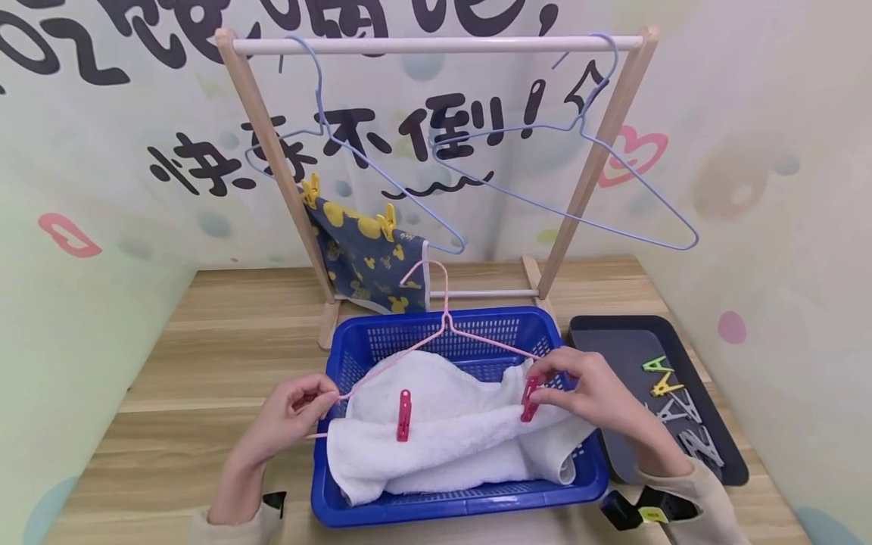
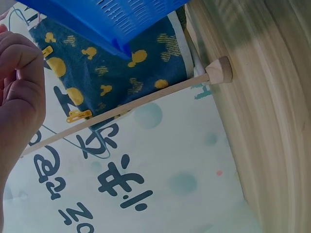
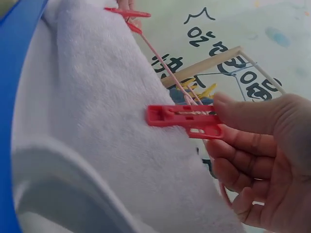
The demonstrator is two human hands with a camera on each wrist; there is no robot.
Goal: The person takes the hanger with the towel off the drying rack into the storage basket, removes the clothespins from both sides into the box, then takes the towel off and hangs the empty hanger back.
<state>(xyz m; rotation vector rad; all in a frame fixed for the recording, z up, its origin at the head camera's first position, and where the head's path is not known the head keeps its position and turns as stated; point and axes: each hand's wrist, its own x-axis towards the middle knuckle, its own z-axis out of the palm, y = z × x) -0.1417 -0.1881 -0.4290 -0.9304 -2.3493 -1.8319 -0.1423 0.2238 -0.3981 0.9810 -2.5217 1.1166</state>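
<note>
A white towel [image 1: 436, 454] is draped over the lower bar of a pink hanger [image 1: 446, 299], above a blue basket [image 1: 463, 506]. One red clothespin [image 1: 404, 416] stands clipped on the towel's left part. My right hand [image 1: 596, 390] pinches a second red clothespin [image 3: 167, 115] between thumb and fingers; in the right wrist view its jaws are on the towel's folded edge. At the hanger's left corner, my left hand [image 1: 289, 415] grips the pink wire with curled fingers. The left wrist view catches only part of that hand.
Behind the basket stands a wooden rack [image 1: 591, 174] carrying two blue hangers [image 1: 565, 216]. A dark blue patterned cloth [image 1: 368, 253] hangs there by yellow clothespins [image 1: 387, 222]. To the right, a dark tray [image 1: 606, 341] contains several green, yellow and grey clothespins [image 1: 666, 384].
</note>
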